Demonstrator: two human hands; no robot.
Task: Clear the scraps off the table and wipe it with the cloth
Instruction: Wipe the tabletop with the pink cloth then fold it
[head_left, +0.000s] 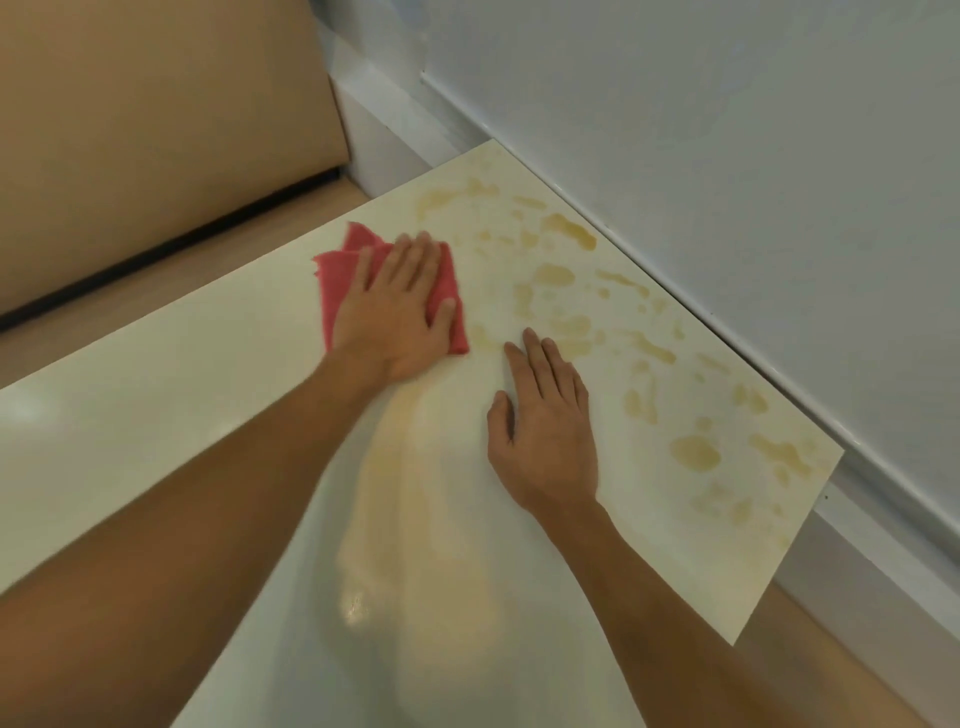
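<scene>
A pale, glossy table (182, 364) stood against a grey-white wall (727, 156), with a tan padded bench (156, 130) beyond its far edge — that was the scene on my head-camera feed. No scraps showed on the top. Yellowish stains (696, 452) dotted the strip along the wall, and a broad wet smear (415, 519) lay between the forearms.

The left hand (400, 306) lay flat on a folded red cloth (337, 280), fingers straight, pressing it to the table near the far edge, just beside the nearest blotches. The right hand (545, 431) rested palm-down on the bare surface close by, fingers straight and holding nothing. The two hands were near one another but not touching.

I judged the clearing done and the wiping in its early part, with most of the wall-side strip unwiped. To do the step well, I thought, the cloth wanted firm, even pressure under the whole palm, overlapping passes towards the wall, and a turn to a clean face — otherwise the liquid would only spread, as the smear suggested.
</scene>
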